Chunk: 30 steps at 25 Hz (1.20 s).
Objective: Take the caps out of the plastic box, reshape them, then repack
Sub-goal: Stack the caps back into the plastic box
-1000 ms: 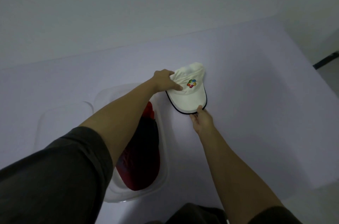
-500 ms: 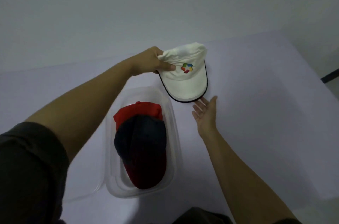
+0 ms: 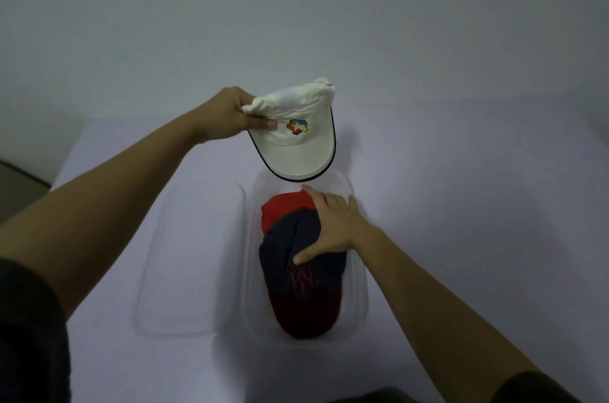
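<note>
white cap [image 3: 296, 142] pinched in left hand [image 3: 227, 117], right hand [image 3: 333, 226] flat on boxed caps [image 3: 301, 274]

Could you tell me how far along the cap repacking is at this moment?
Two caps already lie in the box: a navy cap on top of a red cap. In hand: the left hand holds the white cap in the air above the box's far end, while the right hand presses flat on the packed caps. Left: laying the white cap in. The lid lies beside the box.
</note>
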Each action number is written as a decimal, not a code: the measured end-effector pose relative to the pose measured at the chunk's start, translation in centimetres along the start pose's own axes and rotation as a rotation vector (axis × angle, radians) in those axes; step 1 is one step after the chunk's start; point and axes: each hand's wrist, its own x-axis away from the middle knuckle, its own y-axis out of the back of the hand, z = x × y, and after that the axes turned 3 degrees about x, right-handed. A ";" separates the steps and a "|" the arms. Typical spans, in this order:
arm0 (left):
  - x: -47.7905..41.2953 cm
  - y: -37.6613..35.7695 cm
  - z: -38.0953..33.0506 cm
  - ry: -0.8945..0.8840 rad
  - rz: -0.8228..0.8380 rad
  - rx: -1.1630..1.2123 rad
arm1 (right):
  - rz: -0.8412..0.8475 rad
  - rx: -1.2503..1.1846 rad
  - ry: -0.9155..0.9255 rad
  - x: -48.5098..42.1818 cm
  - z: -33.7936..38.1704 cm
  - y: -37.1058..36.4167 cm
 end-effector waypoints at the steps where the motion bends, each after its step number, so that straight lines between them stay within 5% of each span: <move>1: 0.4 -0.2 0.5 -0.002 -0.005 0.003 | 0.019 0.037 -0.017 0.1 0.0 0.1; 10: 0.7 -0.8 2.0 0.017 0.003 0.151 | 0.062 0.148 -0.089 0.9 1.2 1.0; 20: -1.0 -3.1 3.2 -0.251 -0.118 -0.129 | -0.132 0.108 0.007 4.3 0.3 -0.5; 24: -1.0 -3.2 3.1 -0.356 0.036 -0.250 | -0.189 0.182 0.069 5.4 0.7 -0.9; 30: -0.8 -5.9 2.9 -0.070 0.423 -0.181 | -0.307 0.216 0.146 6.5 0.9 -1.5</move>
